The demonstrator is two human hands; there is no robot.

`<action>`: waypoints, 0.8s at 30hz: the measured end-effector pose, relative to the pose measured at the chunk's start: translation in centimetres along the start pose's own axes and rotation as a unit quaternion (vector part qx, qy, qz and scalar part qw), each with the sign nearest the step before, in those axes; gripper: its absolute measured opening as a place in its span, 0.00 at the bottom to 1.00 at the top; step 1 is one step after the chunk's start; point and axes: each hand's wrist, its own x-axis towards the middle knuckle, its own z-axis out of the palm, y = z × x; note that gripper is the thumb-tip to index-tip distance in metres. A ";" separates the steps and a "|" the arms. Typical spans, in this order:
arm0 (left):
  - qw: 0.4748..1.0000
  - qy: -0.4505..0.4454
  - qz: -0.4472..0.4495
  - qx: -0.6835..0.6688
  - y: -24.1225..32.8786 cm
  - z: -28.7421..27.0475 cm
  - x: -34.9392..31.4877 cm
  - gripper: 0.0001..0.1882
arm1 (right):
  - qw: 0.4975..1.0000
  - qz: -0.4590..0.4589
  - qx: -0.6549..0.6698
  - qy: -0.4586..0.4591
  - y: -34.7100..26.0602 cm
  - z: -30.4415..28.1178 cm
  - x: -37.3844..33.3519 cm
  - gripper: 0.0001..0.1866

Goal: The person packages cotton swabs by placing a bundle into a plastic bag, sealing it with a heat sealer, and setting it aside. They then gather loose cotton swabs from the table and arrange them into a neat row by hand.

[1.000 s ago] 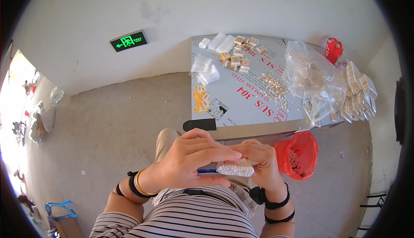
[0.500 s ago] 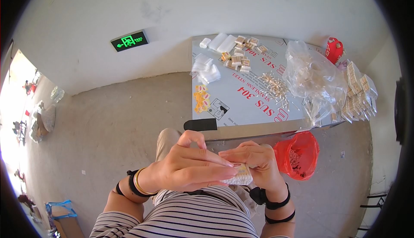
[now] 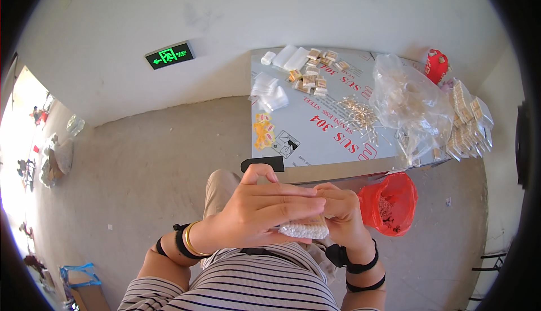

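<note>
Close in front of my body, both hands are closed on a small pack of cotton swabs [image 3: 304, 230]. Its white cotton tips face toward me. My left hand [image 3: 256, 205] grips it from the left, with fingers stretched across the top and the index finger bent up. Curled around the pack's right end, my right hand [image 3: 342, 208] has its fingertips partly hidden by the left hand. Most of the pack's upper face is covered. Beyond my hands, loose cotton swabs [image 3: 360, 113] lie scattered on the table [image 3: 321, 128].
Small swab packs [image 3: 310, 80], clear plastic sleeves [image 3: 270, 92] and yellow labels [image 3: 263, 132] lie on the table's left half. At right are a large clear bag [image 3: 411, 102] and stacked swab packs [image 3: 470, 125]. A red bag [image 3: 394, 204] hangs open below the table's front edge.
The pack has shifted slightly left. My left fingers have slid right over its top, covering the label that showed earlier, and my right fingers have curled in more.
</note>
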 end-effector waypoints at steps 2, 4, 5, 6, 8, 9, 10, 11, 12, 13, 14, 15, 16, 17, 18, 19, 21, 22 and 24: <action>0.999 -0.012 0.048 0.003 -0.3 0.3 0.0 0.24 | 1.000 -0.020 -0.018 0.001 0.5 0.2 -0.2 0.08; 0.999 -0.015 0.049 0.003 -0.4 0.4 0.1 0.22 | 1.000 -0.011 -0.009 0.001 0.6 0.1 -0.2 0.08; 0.999 -0.018 0.050 0.004 -0.4 0.5 0.1 0.21 | 1.000 -0.003 -0.001 0.002 0.7 0.0 -0.2 0.08; 0.999 -0.018 0.050 0.004 -0.3 0.4 0.1 0.21 | 1.000 -0.003 -0.001 0.002 0.6 0.0 -0.1 0.08; 0.998 -0.015 0.052 0.033 0.0 0.3 0.0 0.19 | 1.000 -0.004 -0.003 0.001 0.4 0.0 0.0 0.09; 0.998 -0.015 0.052 0.033 0.2 0.5 -0.1 0.19 | 1.000 -0.004 -0.003 0.002 0.3 0.1 0.2 0.09; 0.995 0.013 0.062 0.073 0.4 0.9 -0.3 0.18 | 1.000 -0.007 -0.004 0.023 0.3 0.3 0.4 0.08; 0.990 0.041 0.072 0.114 0.5 1.1 -0.4 0.18 | 0.999 -0.010 -0.005 0.044 0.2 0.4 0.5 0.09; 0.990 0.040 0.073 0.113 0.4 1.1 -0.4 0.18 | 0.999 -0.009 -0.006 0.045 0.3 0.3 0.4 0.09; 0.991 0.033 0.067 0.107 0.3 1.0 -0.4 0.18 | 1.000 -0.006 -0.004 0.030 0.4 0.2 0.3 0.09; 0.993 0.025 0.060 0.102 0.2 1.0 -0.4 0.19 | 1.000 -0.004 -0.002 0.015 0.5 0.1 0.2 0.10; 0.993 0.025 0.060 0.101 0.1 1.0 -0.2 0.19 | 1.000 -0.003 -0.002 0.016 0.5 0.1 0.2 0.10; 0.997 0.021 0.046 0.061 -0.1 1.0 0.1 0.21 | 1.000 -0.001 -0.009 0.013 0.5 0.1 0.1 0.10; 0.999 0.018 0.032 0.021 -0.1 1.0 0.3 0.24 | 1.000 0.001 -0.016 0.009 0.4 0.1 0.1 0.10; 0.999 0.018 0.032 0.020 0.0 1.0 0.6 0.24 | 1.000 0.002 -0.016 0.009 0.4 0.0 0.0 0.10; 1.000 0.003 -0.008 -0.009 0.4 0.9 1.0 0.27 | 1.000 0.014 -0.015 0.012 0.3 0.0 -0.1 0.11; 0.998 -0.012 -0.048 -0.039 0.7 1.1 1.1 0.31 | 0.999 0.027 -0.013 0.015 0.2 0.1 0.0 0.11; 0.999 -0.002 -0.016 -0.036 0.6 1.4 0.8 0.31 | 1.000 0.021 -0.008 0.011 0.3 0.2 0.2 0.12; 0.999 0.007 0.015 -0.033 0.6 1.5 0.7 0.32 | 1.000 0.017 -0.003 0.007 0.2 0.3 0.4 0.13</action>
